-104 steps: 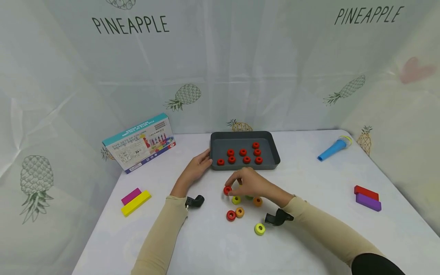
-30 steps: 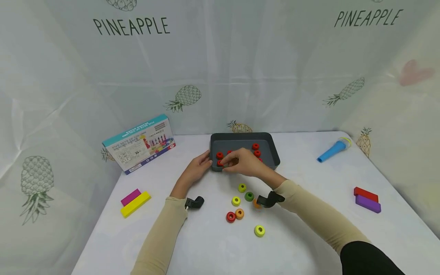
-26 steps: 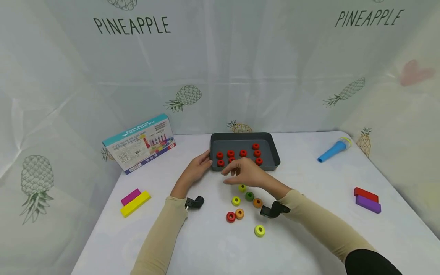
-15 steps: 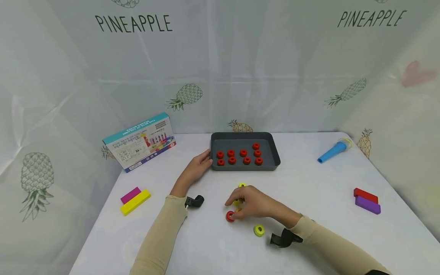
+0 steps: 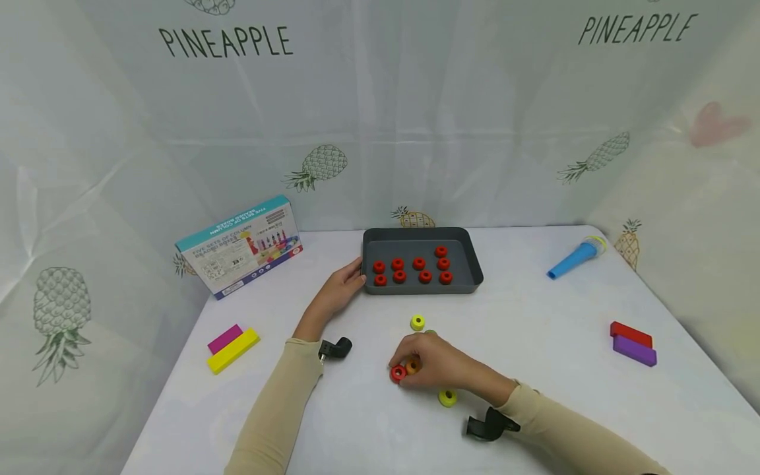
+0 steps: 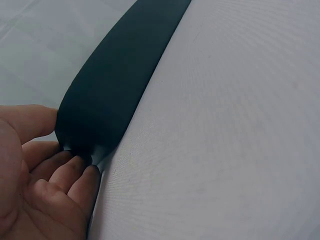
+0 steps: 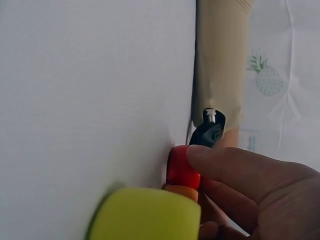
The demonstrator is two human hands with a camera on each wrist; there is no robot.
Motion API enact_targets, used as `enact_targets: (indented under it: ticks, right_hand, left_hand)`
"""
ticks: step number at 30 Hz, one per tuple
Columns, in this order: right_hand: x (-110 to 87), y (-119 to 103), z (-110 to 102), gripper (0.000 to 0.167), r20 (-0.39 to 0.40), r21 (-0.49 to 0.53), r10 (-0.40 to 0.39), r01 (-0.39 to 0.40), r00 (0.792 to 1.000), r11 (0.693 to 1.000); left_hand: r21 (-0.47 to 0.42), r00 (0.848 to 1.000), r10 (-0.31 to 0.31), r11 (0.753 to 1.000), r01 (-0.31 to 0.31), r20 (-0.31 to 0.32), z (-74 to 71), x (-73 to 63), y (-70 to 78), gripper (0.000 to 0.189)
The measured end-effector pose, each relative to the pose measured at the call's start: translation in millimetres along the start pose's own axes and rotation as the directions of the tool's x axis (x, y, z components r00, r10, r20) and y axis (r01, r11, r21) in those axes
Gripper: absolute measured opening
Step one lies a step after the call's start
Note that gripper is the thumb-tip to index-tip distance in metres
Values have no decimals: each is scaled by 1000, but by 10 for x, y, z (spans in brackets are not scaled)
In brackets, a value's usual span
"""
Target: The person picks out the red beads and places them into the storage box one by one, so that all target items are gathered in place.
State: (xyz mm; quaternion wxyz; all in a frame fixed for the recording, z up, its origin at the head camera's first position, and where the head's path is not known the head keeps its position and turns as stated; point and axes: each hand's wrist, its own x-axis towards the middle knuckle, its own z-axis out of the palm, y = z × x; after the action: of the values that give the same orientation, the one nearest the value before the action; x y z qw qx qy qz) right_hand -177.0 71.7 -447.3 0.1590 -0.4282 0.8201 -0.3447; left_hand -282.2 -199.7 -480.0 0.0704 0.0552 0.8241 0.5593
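Note:
My right hand [image 5: 436,361] is low over the table, its thumb and index finger pinching a red ring-shaped bead [image 5: 398,374]. In the right wrist view the thumb lies on the red bead [image 7: 181,166], and an orange bead [image 7: 181,191] sits right beside it. A yellow-green bead [image 7: 145,215] fills the lower foreground there. My left hand [image 5: 340,289] holds the left front corner of a dark grey tray [image 5: 423,239], thumb and fingers against its walls. The left wrist view shows the tray's wall [image 6: 112,75] close up. Several red beads [image 5: 418,263] lie in the tray.
Yellow beads [image 5: 417,322] lie near the right hand, and a green bead [image 5: 430,332] is mostly hidden behind it. A printed box [image 5: 243,251] stands at the back left. Coloured blocks [image 5: 234,351] lie at left, more blocks [image 5: 634,343] and a blue toy microphone [image 5: 577,257] at right.
My right hand set a red bead in the tray's left side, let go, and came back toward the table's front, where it now pinches another red bead. The left hand stays at the tray.

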Motion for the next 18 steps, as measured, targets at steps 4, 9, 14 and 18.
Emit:
enact_targets:
  ticks: [4, 9, 14, 18]
  right_hand:
    - [13, 13, 1, 22, 5, 5, 12, -12, 1000, 1000]
    - [26, -8, -38, 22, 8, 2, 39, -39, 999, 999]
    - [118, -47, -196, 22, -7, -3, 53, -53, 999, 999]
    - [257, -58, -384, 22, -44, -39, 27, -29, 999, 999]
  left_hand:
    - [1, 1000, -2, 1000, 2, -8, -11, -5, 3, 60]
    - [-2, 1000, -15, 1000, 15, -9, -10, -10, 2, 60]
    - [-1, 1000, -19, 1000, 19, -4, -9, -5, -6, 60]
    - [2, 1000, -18, 1000, 18, -11, -5, 1, -6, 59]
